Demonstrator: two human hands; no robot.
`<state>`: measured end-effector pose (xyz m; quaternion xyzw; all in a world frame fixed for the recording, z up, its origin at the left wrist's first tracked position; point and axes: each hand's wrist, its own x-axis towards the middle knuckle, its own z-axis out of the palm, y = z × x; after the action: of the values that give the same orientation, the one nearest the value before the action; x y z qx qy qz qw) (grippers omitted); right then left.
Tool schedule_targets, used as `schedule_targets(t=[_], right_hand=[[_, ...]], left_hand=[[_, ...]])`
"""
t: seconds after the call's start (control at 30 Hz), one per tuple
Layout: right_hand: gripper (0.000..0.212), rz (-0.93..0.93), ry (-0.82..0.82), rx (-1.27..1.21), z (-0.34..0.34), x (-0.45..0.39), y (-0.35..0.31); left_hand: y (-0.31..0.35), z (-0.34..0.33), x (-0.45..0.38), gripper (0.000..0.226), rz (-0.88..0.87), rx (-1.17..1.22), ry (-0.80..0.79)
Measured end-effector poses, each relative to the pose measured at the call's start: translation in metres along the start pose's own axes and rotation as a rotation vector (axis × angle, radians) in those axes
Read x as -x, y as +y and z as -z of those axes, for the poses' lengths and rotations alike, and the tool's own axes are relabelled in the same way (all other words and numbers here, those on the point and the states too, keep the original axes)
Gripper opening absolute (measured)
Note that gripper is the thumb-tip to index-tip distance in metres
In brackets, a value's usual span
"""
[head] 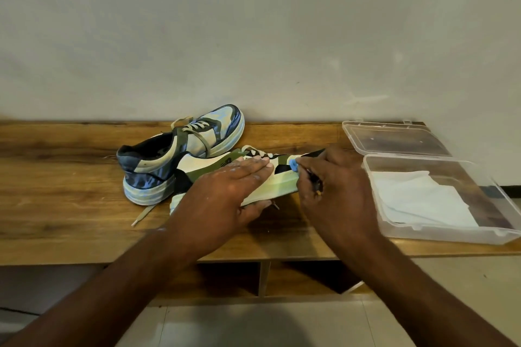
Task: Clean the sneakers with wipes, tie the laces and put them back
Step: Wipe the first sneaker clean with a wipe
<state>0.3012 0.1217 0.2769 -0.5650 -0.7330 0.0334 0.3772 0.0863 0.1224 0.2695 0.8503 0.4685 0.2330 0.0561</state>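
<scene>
A person's two hands work on a sneaker lying on its side on a wooden bench (70,177), in what looks like the cleaning stage of the job. The left hand (225,191) lies flat across the near sneaker (208,166), fingers straight and pressed together over its pale side panel, thumb tucked under the sole edge, pinning it down. The right hand (335,186) is curled at the toe end, fingertips pinching a small bluish wad (293,165) (probably a balled wipe, though too small to say for sure) against the upper just above the sole. A dark slim object also shows in that hand; what it is cannot be told.

Judging from the scene, wiping is under way on this shoe and nothing after it has begun: its laces (260,153) look slack, and a loose lace end (142,214) trails over the bench toward the front edge. The second sneaker (180,149), blue and grey, stands upright just behind, touching the first, its laces undone too. Tying both pairs and putting the shoes back remain.

To the right an open clear plastic box (493,234) holds white wipes (423,197), its lid (394,138) folded back toward the wall (253,22). The box sits close to the right wrist, and the trailing lace could snag when the shoe is turned.
</scene>
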Motion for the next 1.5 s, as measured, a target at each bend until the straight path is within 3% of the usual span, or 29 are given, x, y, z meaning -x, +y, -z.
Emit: schedule_targets(t=[0.17,0.33,0.47,0.67,0.87,0.93,1.1,1.2,1.37,1.5], right_hand=[[0.031,0.128,-0.114,-0.009,-0.001,0.014,-0.014],[0.023,-0.099,0.074,-0.092,0.017,-0.006,0.03],[0.024,-0.177,0.076,-0.124,0.015,-0.006,0.037],[0.026,-0.135,0.06,-0.158,0.007,-0.006,0.025],[0.034,0.055,-0.067,-0.144,0.007,0.013,0.006],[0.036,0.051,-0.066,-0.131,0.011,0.013,0.014],[0.032,-0.164,0.108,-0.156,0.016,0.001,0.043],[0.034,-0.114,0.12,-0.128,0.011,0.006,0.03],[0.043,0.114,-0.06,-0.052,0.008,0.028,-0.002],[0.037,0.011,0.008,-0.101,0.013,0.02,0.013]], left_hand=[[-0.016,0.011,0.009,0.063,-0.048,0.062,-0.036],[-0.021,0.015,0.007,0.066,-0.041,0.079,-0.021],[-0.018,0.009,0.0,0.069,-0.028,0.098,0.024],[0.008,-0.005,-0.017,0.092,0.124,-0.114,-0.027],[0.016,-0.008,-0.027,0.107,0.115,-0.177,-0.06],[0.015,-0.008,-0.026,0.104,0.124,-0.169,-0.062],[0.015,-0.008,-0.025,0.099,0.136,-0.171,-0.088],[0.016,-0.008,-0.025,0.095,0.118,-0.197,-0.061],[0.013,-0.011,-0.023,0.088,0.066,-0.226,-0.046],[0.014,-0.008,-0.024,0.089,0.079,-0.219,-0.066]])
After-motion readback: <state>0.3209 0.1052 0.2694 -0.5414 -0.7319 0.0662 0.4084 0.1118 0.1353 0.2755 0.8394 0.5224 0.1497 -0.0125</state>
